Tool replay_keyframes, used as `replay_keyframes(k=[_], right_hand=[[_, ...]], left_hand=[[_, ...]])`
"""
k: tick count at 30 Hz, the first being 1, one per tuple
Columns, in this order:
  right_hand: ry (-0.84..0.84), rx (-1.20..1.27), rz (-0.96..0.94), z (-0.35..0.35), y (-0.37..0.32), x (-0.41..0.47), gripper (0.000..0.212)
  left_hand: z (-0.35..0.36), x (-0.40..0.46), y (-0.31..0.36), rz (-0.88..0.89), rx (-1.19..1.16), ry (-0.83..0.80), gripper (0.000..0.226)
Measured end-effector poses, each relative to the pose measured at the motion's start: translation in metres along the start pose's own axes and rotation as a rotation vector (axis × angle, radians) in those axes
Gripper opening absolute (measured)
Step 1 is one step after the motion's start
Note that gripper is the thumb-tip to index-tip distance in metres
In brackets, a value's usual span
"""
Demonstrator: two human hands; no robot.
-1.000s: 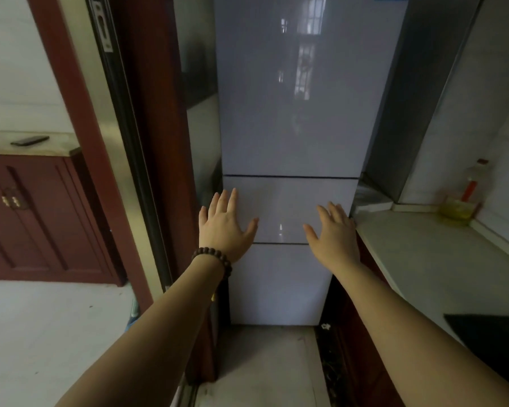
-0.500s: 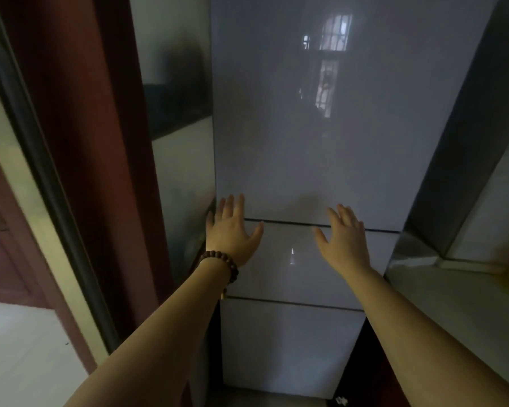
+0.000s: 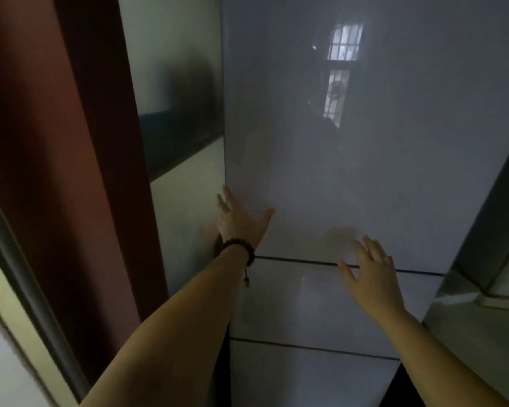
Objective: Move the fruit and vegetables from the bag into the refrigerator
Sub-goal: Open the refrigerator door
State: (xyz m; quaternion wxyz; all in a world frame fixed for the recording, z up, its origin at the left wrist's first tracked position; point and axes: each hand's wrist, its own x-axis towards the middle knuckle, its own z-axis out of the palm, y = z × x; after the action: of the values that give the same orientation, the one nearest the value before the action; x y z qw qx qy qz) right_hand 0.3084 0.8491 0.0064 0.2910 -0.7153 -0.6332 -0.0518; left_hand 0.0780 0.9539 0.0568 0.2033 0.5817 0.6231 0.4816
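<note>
A: While both doors stay closed, item one: refrigerator (image 3: pixel 350 171), pale glossy front, upper door large, two lower sections under it. Step?

B: Opening it, I judge. Left hand (image 3: pixel 241 221), fingers spread and straight, lies at the upper door's left edge, holding nothing; right hand (image 3: pixel 373 277), fingers also straight and empty, sits at the seam below that door.

A: Next move?

B: Fingers must hook the door edge and pull (likely the left side).

A: Bag, fruit, vegetables?

B: Out of view.

A: Brands, writing?

B: None legible; only a window reflection. Beaded bracelet (image 3: pixel 241 248) on the left wrist
</note>
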Motion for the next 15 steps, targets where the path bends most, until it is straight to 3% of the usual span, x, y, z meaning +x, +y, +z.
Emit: replay_keyframes(k=[6,10,15], right_hand=[[0.011,-0.024,0.049,-0.001,0.004,-0.001,0.058],[0.022,-0.033,0.075,-0.003,0.001,-0.008,0.058],[0.065,-0.066,0.104,-0.006,-0.002,-0.021,0.064]], left_hand=[[0.012,0.042,0.004,-0.128,-0.180,0.006,0.127],[0.012,0.049,-0.006,-0.119,-0.194,0.026,0.116],[0.011,0.037,-0.014,-0.075,-0.161,0.081,0.118]])
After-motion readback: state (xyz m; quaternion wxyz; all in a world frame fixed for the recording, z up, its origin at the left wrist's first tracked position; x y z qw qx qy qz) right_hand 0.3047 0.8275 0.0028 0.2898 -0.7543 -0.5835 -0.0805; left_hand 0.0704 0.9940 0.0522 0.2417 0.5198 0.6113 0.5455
